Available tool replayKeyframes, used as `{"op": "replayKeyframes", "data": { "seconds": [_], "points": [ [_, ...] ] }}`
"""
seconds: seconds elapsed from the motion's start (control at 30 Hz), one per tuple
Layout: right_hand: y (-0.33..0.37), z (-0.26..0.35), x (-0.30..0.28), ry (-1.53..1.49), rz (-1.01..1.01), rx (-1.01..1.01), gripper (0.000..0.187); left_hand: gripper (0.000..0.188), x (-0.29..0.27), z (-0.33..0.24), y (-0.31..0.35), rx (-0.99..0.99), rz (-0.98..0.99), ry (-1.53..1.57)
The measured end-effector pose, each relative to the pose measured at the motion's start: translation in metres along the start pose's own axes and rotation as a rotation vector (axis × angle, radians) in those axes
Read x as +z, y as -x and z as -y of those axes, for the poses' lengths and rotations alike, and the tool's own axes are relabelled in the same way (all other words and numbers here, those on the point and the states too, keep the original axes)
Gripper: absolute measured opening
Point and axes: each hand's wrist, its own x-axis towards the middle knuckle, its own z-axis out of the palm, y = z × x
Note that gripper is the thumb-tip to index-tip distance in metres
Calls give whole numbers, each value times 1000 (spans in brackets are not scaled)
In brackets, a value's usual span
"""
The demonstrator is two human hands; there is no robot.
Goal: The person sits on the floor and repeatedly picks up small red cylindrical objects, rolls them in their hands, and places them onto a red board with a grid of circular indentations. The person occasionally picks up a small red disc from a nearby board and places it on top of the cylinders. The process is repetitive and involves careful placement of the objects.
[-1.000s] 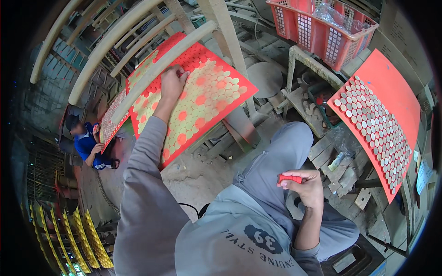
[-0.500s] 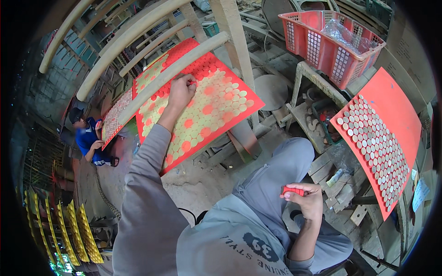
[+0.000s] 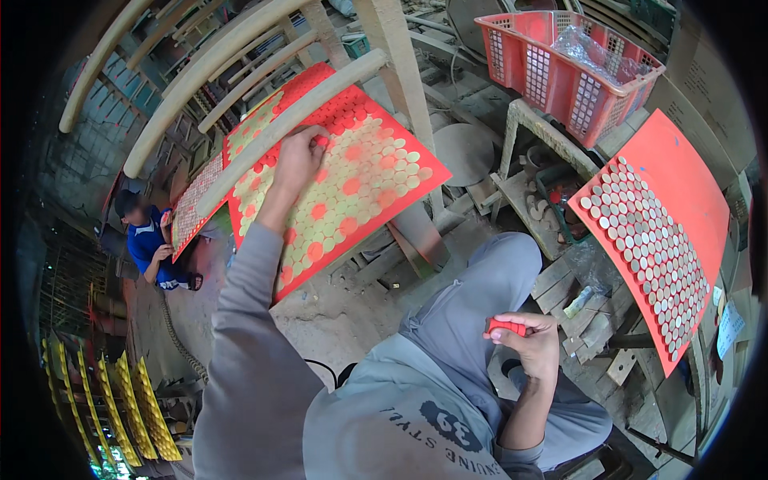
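Left hand [image 3: 298,158] over red board [image 3: 434,173], round pale-yellow discs [image 3: 368,172]; grip, we can't tell! Our right hand [image 3: 534,346] pinches short red stack [image 3: 506,326]!

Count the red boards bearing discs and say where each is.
3: the middle board under the left hand, the right board, and the far-left board beside a person in blue. A rail crosses the middle one; others may be hidden.

Main board [image 3: 438,170] is red w/ honeycomb-packed discs [image 3: 362,197], mostly pale yellow, some red. R of that board: red crate [image 3: 517,62] w/ lattice sides, reddish sheet [image 3: 686,186] w/ staggered beige discs [image 3: 642,242], solid red stack [image 3: 506,326], grey trousers [image 3: 484,280]. L of it: co-worker's blue top [image 3: 146,242] & bright yellow bumpy strips [image 3: 157,405].
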Motion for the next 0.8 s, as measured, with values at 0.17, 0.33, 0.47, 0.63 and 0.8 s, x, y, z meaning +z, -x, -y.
{"op": "replayKeyframes", "data": {
  "seconds": [0.17,0.33,0.47,0.63,0.8],
  "points": [
    [4,5,-2,-62,-92,-75,26,21,-3,-143,86,278,27,343],
    [22,20,19,208,-141,-245,21,56,40,-218,175,143,308,758],
    [23,22,18,313,-211,-309,19,78,68,-224,183,195,387,770],
    [28,15,8,340,-252,-250,21,76,78,-229,182,266,403,807],
    [25,11,2,216,-241,-207,22,74,79,-232,183,235,395,859]
  ]
}}
